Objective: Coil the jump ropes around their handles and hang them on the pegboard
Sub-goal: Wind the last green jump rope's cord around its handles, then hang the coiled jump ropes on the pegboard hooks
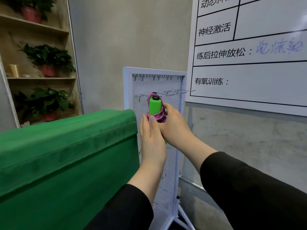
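Note:
A jump rope with bright green handles (155, 106) and a pink-purple cord (157, 115) coiled around them is held upright in front of the white pegboard (172, 100). My right hand (174, 125) grips the lower part of the handles and coil. My left hand (152, 138) lies against the bundle from the left, its thumb pressing on the cord. The top of the bundle, with a cord loop, sits level with the middle row of metal hooks (176, 92). Whether the loop is over a hook cannot be told.
A green cloth-covered table (66, 146) fills the left foreground, its corner close to my left hand. A whiteboard (249, 63) with printed text hangs on the wall at right. Wooden shelves with potted plants (48, 58) stand at far left. The pegboard's stand legs (184, 218) spread at the floor.

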The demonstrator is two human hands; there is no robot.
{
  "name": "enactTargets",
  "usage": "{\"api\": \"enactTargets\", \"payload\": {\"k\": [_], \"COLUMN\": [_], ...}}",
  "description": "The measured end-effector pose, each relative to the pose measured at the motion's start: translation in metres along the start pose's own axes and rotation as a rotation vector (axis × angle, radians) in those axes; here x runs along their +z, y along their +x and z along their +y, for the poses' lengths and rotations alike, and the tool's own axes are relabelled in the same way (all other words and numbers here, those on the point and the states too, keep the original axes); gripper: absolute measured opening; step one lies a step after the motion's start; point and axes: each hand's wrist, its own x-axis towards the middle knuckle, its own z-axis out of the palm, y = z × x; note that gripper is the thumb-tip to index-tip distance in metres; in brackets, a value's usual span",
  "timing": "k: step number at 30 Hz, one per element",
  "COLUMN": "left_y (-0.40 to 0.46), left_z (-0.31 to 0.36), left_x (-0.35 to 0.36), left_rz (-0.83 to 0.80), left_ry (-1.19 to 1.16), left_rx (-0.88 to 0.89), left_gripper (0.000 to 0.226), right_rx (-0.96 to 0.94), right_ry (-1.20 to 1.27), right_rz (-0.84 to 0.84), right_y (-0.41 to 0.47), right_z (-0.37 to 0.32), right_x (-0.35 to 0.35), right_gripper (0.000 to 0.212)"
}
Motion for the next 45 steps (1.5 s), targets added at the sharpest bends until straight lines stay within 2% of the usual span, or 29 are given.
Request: {"api": "enactTargets", "payload": {"k": [2,5,7,10,14,19,22,30,33,40,45], "left_y": [-0.005,-0.005,-0.004,-0.004,-0.009,-0.015,-0.024,-0.038,-0.053,-0.118,-0.181], "left_z": [-0.002,-0.007,-0.012,-0.022,-0.023,-0.025,-0.021,-0.026,-0.032,-0.082,-0.156], "left_x": [-0.002,-0.005,-0.007,-0.010,-0.013,-0.017,-0.019,-0.014,0.001,0.060,0.109], "left_rz": [-0.006,-0.004,0.001,0.010,0.024,-0.011,-0.014,-0.010,-0.061,-0.302,-0.638], "left_ry": [0.013,0.018,0.021,0.021,-0.005,0.014,0.026,0.003,0.013,0.146,0.314], "left_rx": [0.017,0.023,0.021,0.049,0.127,-0.001,-0.105,-0.141,-0.196,-0.329,-0.549], "left_gripper": [0.065,0.081,0.088,0.084,0.061,0.065,0.065,0.046,0.032,0.024,0.022], "right_rx": [-0.016,-0.051,-0.063,-0.076,-0.056,-0.038,-0.037,-0.013,0.036,0.268,0.516], "right_ry": [-0.045,-0.120,-0.157,-0.198,-0.170,-0.142,-0.153,-0.109,-0.096,-0.176,-0.200], "right_rz": [0.009,-0.004,-0.028,-0.063,-0.116,-0.162,-0.167,-0.070,-0.068,-0.088,-0.087], "right_y": [0.002,0.004,0.004,0.002,-0.003,-0.010,-0.013,-0.048,-0.081,-0.193,-0.285], "right_z": [0.000,-0.001,0.000,0.004,0.006,0.007,0.008,0.030,0.049,0.132,0.215], "right_x": [0.006,0.011,0.014,0.017,0.016,0.010,0.007,-0.018,-0.036,-0.092,-0.117], "right_gripper": [0.051,0.047,0.056,0.077,0.087,0.096,0.095,0.068,0.061,0.047,0.036]}}
